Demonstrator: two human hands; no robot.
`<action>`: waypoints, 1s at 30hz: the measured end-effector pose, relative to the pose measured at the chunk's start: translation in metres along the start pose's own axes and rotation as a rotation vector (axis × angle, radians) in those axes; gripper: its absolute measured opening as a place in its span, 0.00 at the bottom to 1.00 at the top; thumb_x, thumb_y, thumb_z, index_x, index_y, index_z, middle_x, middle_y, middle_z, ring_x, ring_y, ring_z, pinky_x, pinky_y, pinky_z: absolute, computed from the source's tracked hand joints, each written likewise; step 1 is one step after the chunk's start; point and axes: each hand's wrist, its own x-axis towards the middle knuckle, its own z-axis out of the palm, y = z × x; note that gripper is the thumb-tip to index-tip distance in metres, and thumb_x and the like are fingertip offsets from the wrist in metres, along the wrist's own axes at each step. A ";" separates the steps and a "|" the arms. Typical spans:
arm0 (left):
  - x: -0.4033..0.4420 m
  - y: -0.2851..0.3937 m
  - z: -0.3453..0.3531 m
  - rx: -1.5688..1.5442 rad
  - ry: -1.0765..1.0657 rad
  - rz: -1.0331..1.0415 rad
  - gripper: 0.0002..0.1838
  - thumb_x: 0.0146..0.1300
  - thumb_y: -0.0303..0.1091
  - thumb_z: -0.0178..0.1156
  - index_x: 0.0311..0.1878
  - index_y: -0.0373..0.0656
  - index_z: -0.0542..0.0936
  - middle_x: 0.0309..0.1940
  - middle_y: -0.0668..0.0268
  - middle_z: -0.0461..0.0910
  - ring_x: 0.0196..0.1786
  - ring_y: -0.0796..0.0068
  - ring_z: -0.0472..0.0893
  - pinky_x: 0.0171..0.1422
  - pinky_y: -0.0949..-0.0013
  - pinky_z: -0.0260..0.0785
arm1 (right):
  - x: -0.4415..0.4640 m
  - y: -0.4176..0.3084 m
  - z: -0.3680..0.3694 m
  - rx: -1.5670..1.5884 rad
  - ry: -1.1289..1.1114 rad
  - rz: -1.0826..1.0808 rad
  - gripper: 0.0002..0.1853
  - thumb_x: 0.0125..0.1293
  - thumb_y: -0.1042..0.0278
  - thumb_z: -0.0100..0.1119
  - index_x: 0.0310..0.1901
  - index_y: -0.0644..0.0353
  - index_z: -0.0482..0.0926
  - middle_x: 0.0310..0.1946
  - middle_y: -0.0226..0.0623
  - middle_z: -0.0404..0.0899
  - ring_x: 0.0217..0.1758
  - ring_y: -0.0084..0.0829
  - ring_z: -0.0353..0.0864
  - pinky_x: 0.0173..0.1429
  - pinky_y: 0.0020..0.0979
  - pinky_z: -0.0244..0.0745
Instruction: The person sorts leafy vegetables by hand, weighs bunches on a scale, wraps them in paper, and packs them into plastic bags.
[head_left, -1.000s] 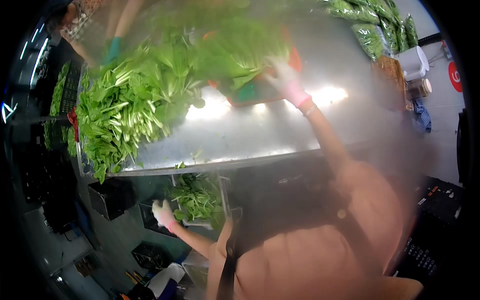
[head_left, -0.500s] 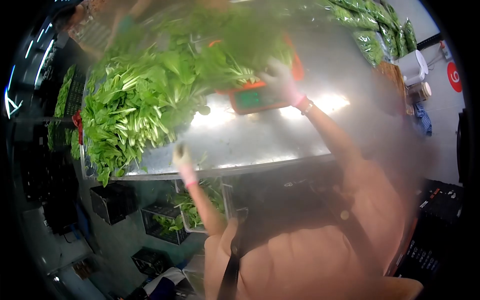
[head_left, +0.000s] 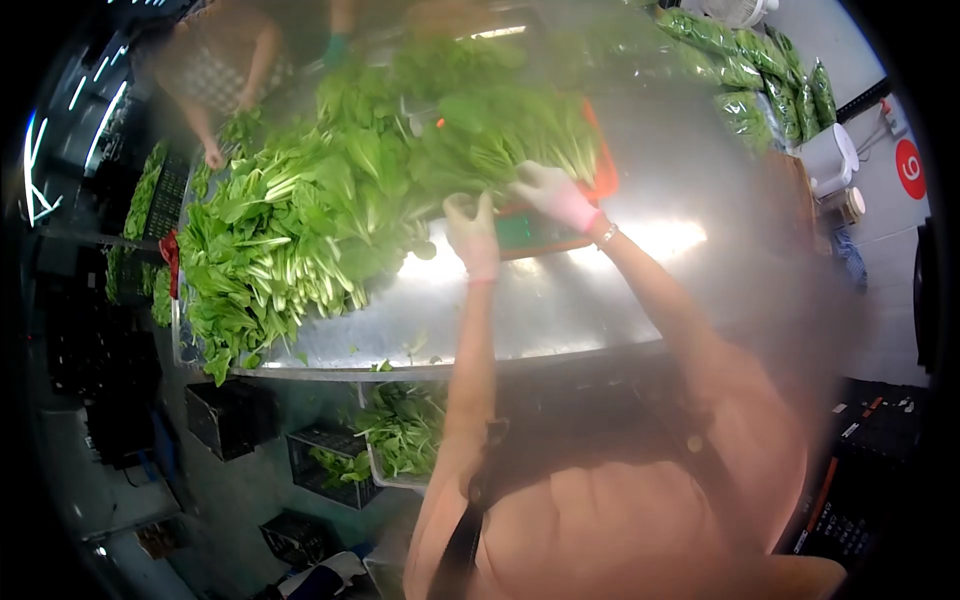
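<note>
A bunch of leafy greens [head_left: 520, 135] with pale stems lies across an orange scale [head_left: 606, 165] with a lit green display. My right hand [head_left: 555, 195], in a white glove with a pink cuff, has its fingers bent onto the near edge of that bunch. To its left, my gloved left hand [head_left: 470, 235] is raised at the leaf edge, thumb and finger apart, with nothing visible between them. A large heap of greens [head_left: 280, 240] covers the left part of the metal table [head_left: 400, 340]. Haze blurs the far leaves.
Bagged greens [head_left: 745, 70] lie at the far right, near a white container [head_left: 828, 160]. Below the table edge are a bin of greens [head_left: 405, 430] and black crates [head_left: 230, 415]. Another person [head_left: 225, 70] stands at the far left beside the table.
My left hand has moved from the table's near edge up and right to the greens by the scale. My right hand has shifted slightly. The other person's hand has come into clearer view.
</note>
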 end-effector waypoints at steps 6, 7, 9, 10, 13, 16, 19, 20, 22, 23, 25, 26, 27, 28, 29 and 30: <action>0.018 -0.030 0.012 -0.052 0.044 0.193 0.18 0.56 0.37 0.65 0.41 0.34 0.71 0.26 0.64 0.77 0.25 0.77 0.73 0.33 0.74 0.68 | -0.009 -0.007 -0.001 0.079 -0.117 0.058 0.18 0.55 0.63 0.63 0.42 0.67 0.72 0.29 0.39 0.77 0.30 0.29 0.76 0.37 0.29 0.71; 0.019 -0.032 0.011 -0.052 0.040 0.201 0.18 0.56 0.37 0.65 0.41 0.34 0.71 0.26 0.64 0.77 0.25 0.77 0.73 0.33 0.74 0.68 | -0.010 -0.009 -0.003 0.080 -0.109 0.055 0.18 0.55 0.63 0.63 0.42 0.67 0.72 0.29 0.39 0.77 0.30 0.29 0.76 0.37 0.29 0.71; 0.019 -0.037 0.008 -0.253 -0.065 0.104 0.16 0.56 0.36 0.64 0.39 0.35 0.71 0.25 0.66 0.75 0.25 0.79 0.73 0.32 0.77 0.67 | -0.009 -0.015 -0.008 0.564 -0.127 0.183 0.16 0.57 0.67 0.61 0.43 0.67 0.71 0.28 0.33 0.76 0.28 0.21 0.74 0.33 0.24 0.70; 0.020 -0.042 0.009 -0.282 -0.062 0.122 0.13 0.58 0.34 0.62 0.38 0.36 0.71 0.25 0.68 0.73 0.24 0.81 0.72 0.32 0.78 0.67 | -0.008 -0.023 -0.014 0.589 -0.102 0.151 0.15 0.57 0.68 0.61 0.43 0.67 0.71 0.28 0.31 0.75 0.27 0.19 0.73 0.31 0.23 0.69; 0.027 -0.044 0.015 -0.061 0.014 0.238 0.11 0.58 0.33 0.61 0.36 0.37 0.72 0.25 0.67 0.74 0.24 0.80 0.73 0.33 0.76 0.68 | -0.004 -0.047 -0.027 0.563 0.116 0.035 0.15 0.58 0.68 0.60 0.43 0.66 0.70 0.27 0.29 0.74 0.25 0.16 0.71 0.28 0.21 0.67; 0.031 -0.024 0.019 0.119 0.042 0.231 0.10 0.55 0.31 0.61 0.34 0.36 0.72 0.24 0.64 0.77 0.26 0.76 0.76 0.33 0.73 0.69 | 0.020 -0.030 -0.005 0.030 0.200 -0.011 0.17 0.58 0.65 0.57 0.45 0.64 0.68 0.31 0.42 0.77 0.30 0.34 0.78 0.34 0.35 0.72; 0.035 -0.024 0.016 0.281 0.034 0.280 0.09 0.55 0.30 0.60 0.35 0.36 0.72 0.23 0.62 0.78 0.25 0.75 0.78 0.30 0.72 0.69 | 0.023 0.007 0.028 -0.357 0.123 -0.003 0.19 0.59 0.61 0.55 0.50 0.60 0.67 0.38 0.49 0.76 0.41 0.50 0.77 0.43 0.45 0.72; 0.037 -0.030 0.012 0.181 -0.038 0.234 0.09 0.56 0.30 0.59 0.35 0.36 0.73 0.22 0.62 0.77 0.23 0.77 0.77 0.28 0.73 0.68 | 0.020 0.003 0.030 -0.367 0.145 -0.015 0.21 0.59 0.60 0.56 0.51 0.59 0.67 0.40 0.49 0.75 0.41 0.50 0.77 0.44 0.45 0.72; 0.037 -0.037 0.003 0.033 -0.142 0.162 0.08 0.58 0.30 0.57 0.37 0.37 0.72 0.20 0.63 0.77 0.18 0.80 0.75 0.22 0.75 0.65 | 0.014 -0.002 0.031 -0.352 0.205 -0.049 0.24 0.59 0.58 0.57 0.54 0.59 0.66 0.42 0.48 0.74 0.43 0.49 0.76 0.46 0.43 0.71; 0.034 -0.037 -0.003 0.030 -0.150 0.172 0.08 0.58 0.29 0.57 0.37 0.37 0.72 0.21 0.65 0.76 0.18 0.80 0.74 0.21 0.77 0.63 | 0.011 -0.002 0.029 -0.365 0.214 -0.072 0.25 0.58 0.58 0.59 0.55 0.57 0.66 0.42 0.47 0.74 0.43 0.48 0.76 0.45 0.42 0.72; 0.031 -0.045 -0.013 0.006 -0.149 0.177 0.07 0.59 0.30 0.57 0.37 0.37 0.72 0.22 0.65 0.76 0.19 0.81 0.75 0.20 0.78 0.62 | 0.000 -0.008 0.021 -0.319 0.265 -0.079 0.23 0.58 0.58 0.59 0.54 0.56 0.68 0.42 0.46 0.74 0.43 0.46 0.76 0.45 0.40 0.72; 0.027 -0.049 -0.020 -0.015 -0.159 0.186 0.08 0.59 0.31 0.57 0.37 0.38 0.73 0.23 0.65 0.76 0.19 0.81 0.75 0.19 0.79 0.61 | -0.009 -0.015 0.013 -0.254 0.295 -0.047 0.21 0.58 0.58 0.59 0.51 0.56 0.71 0.40 0.43 0.75 0.42 0.44 0.77 0.44 0.39 0.72; 0.025 -0.055 -0.027 0.001 -0.135 0.192 0.08 0.60 0.31 0.57 0.38 0.38 0.72 0.24 0.65 0.76 0.19 0.81 0.75 0.19 0.79 0.61 | -0.018 -0.019 0.008 -0.140 0.326 0.028 0.18 0.58 0.59 0.59 0.47 0.58 0.74 0.37 0.41 0.77 0.39 0.41 0.78 0.43 0.36 0.73; 0.016 -0.039 -0.036 -0.080 -0.142 0.076 0.08 0.60 0.31 0.57 0.39 0.38 0.72 0.25 0.64 0.76 0.20 0.80 0.75 0.19 0.79 0.61 | -0.026 -0.014 0.004 -0.128 0.363 0.007 0.16 0.59 0.60 0.59 0.45 0.59 0.75 0.36 0.40 0.78 0.38 0.39 0.79 0.42 0.35 0.74; 0.007 -0.023 -0.046 -0.161 -0.146 -0.042 0.08 0.60 0.31 0.57 0.39 0.38 0.72 0.26 0.64 0.76 0.20 0.80 0.75 0.19 0.80 0.61 | -0.036 -0.007 -0.002 -0.116 0.399 -0.013 0.14 0.59 0.62 0.59 0.44 0.60 0.76 0.34 0.40 0.78 0.36 0.38 0.79 0.41 0.33 0.74; 0.002 -0.027 -0.056 -0.145 -0.131 -0.068 0.09 0.60 0.31 0.57 0.40 0.38 0.72 0.26 0.64 0.76 0.20 0.80 0.75 0.19 0.80 0.61 | -0.048 -0.003 -0.008 -0.106 0.466 -0.024 0.12 0.59 0.65 0.59 0.42 0.60 0.77 0.33 0.40 0.79 0.34 0.36 0.80 0.40 0.30 0.75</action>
